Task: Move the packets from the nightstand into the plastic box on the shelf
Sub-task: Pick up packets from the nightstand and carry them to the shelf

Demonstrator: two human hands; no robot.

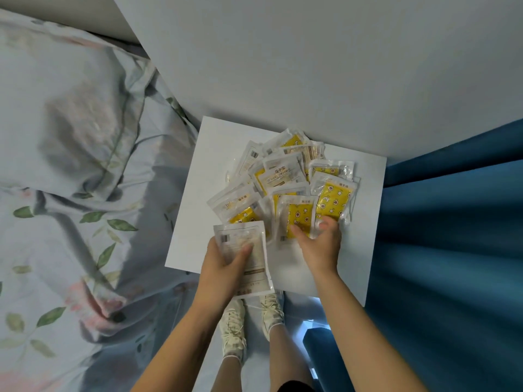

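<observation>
Fingers of the right hand are curling down onto the near edge of a yellow star-printed packet, thumb on one side and fingertips on the other, so the grip is narrowing around its lower rim, though whether the packet is already lifting off the nightstand cannot be told. This packet is lying at the near edge of the pile of packets, the easiest one to peel away without disturbing the rest. The left hand is holding a white packet flat against its palm, thumb pressing across the face and fingers wrapping behind, just over the near-left corner of the nightstand; it seems to be serving as a collecting hand, so that several packets can be stacked and carried in one trip. The pile is spreading in a loose overlapping fan across the far and right part of the nightstand, reaching back to the wall. Most of the packets are waiting there, so the task looks barely begun. The plastic box and shelf are not showing in this view. A bed with leaf-printed bedding is lying left of the nightstand, a blue curtain hanging to its right.
</observation>
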